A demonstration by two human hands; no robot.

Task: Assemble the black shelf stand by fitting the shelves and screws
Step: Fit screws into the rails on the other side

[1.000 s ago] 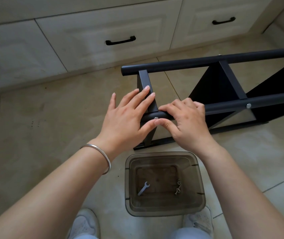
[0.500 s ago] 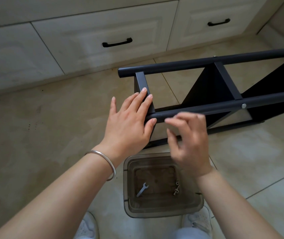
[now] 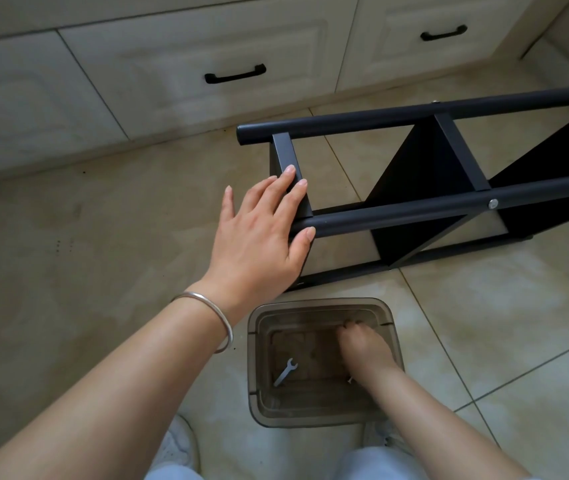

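The black shelf stand (image 3: 414, 213) lies on its side on the tiled floor, stretching to the right edge. A silver screw head (image 3: 493, 203) shows on its near tube. My left hand (image 3: 262, 233) rests flat with straight fingers on the stand's left end, over the cross bar and the near tube. My right hand (image 3: 362, 348) reaches down into the clear brown plastic container (image 3: 255, 341) in front of me, fingers curled at the bottom near small screws (image 3: 349, 379); whether it holds one is hidden. A small silver wrench (image 3: 286, 372) lies in the container's left part.
Cream cabinet drawers with black handles (image 3: 235, 75) run along the far side of the floor. My white shoes (image 3: 179, 445) flank the container at the bottom. Bare tiles lie to the left of the stand.
My right hand has left the stand's near tube and dropped into the container. My left hand stays pressed on the stand's left end.
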